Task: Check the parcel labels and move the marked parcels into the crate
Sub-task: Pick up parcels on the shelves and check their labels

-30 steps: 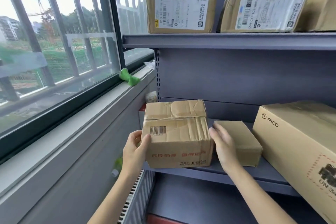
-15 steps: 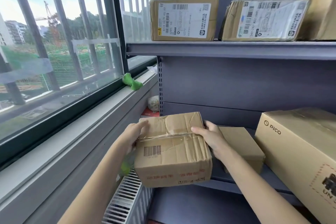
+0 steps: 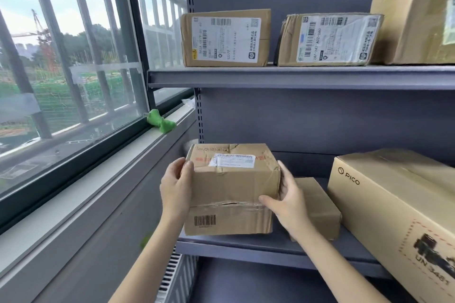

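Bright daylight is admitted through the window [image 3: 69, 76] at left; the sky is overexposed. Soft shadow is cast beneath the upper shelf [image 3: 295, 79]. Wide-angle bending is seen at the edges. Slight softness is noted throughout; small label print is illegible.

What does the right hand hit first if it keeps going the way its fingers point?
The right hand points leftward, fingers already pressed on the held parcel, so it meets that parcel's side at once. The left hand braces the opposite side.
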Demonstrator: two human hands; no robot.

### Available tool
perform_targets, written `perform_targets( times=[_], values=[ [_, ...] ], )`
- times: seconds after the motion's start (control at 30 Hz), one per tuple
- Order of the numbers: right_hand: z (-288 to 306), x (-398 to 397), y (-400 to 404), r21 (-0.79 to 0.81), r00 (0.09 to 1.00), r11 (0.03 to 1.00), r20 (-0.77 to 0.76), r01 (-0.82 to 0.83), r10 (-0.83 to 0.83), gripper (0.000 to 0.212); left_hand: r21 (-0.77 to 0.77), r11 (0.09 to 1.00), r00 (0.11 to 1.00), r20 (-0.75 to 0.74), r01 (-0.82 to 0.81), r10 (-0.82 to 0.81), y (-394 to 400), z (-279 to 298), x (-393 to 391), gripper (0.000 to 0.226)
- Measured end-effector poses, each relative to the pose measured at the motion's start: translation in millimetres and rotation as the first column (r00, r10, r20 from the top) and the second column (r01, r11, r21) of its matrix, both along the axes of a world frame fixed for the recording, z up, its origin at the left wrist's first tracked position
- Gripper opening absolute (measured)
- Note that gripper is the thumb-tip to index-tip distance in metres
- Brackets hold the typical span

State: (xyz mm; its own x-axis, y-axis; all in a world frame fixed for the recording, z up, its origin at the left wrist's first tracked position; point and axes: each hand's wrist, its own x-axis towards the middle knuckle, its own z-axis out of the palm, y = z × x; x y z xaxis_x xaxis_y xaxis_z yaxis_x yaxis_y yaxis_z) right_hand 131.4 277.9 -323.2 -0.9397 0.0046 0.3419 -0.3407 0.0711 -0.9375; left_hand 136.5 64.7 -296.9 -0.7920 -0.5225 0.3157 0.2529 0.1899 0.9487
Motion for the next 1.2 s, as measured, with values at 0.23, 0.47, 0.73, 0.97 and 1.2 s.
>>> perform_targets(
  times=[0.23, 0.47, 0.73, 0.97, 1.2],
  values=[
    [-54, 10, -1, 0.048, 0.994, 0.996, 0.074, 0.078, -0.082, 0.087, 0.047, 0.998, 0.998, 0.054, 0.030, -0.033, 6, -48, 10, 0.034],
    [-48, 24, -14, -0.228, 0.998, 0.972, 0.039, 0.056, -0.048, 0.042, 0.100, 0.991, 0.995, 0.034, 0.088, -0.092, 1, -60, 25, 0.053],
    [-49, 47, -14, -0.328, 0.988, 0.932, 0.060, 0.154, -0.142, 0.032, 0.170, 0.966, 0.979, -0.094, 0.196, -0.182, -1, -83, 57, 0.049],
    [-47, 41, -7, -0.313, 0.997, 0.947, 0.032, 0.073, -0.066, 0.046, 0.092, 0.979, 0.982, -0.073, 0.181, -0.174, -8, -72, 48, 0.052],
    [-69, 20, -13, -0.003, 0.988, 0.998, 0.136, 0.070, -0.069, 0.066, -0.133, 0.981, 0.987, 0.102, 0.139, -0.126, -18, -83, 22, 0.064]
  ],
)
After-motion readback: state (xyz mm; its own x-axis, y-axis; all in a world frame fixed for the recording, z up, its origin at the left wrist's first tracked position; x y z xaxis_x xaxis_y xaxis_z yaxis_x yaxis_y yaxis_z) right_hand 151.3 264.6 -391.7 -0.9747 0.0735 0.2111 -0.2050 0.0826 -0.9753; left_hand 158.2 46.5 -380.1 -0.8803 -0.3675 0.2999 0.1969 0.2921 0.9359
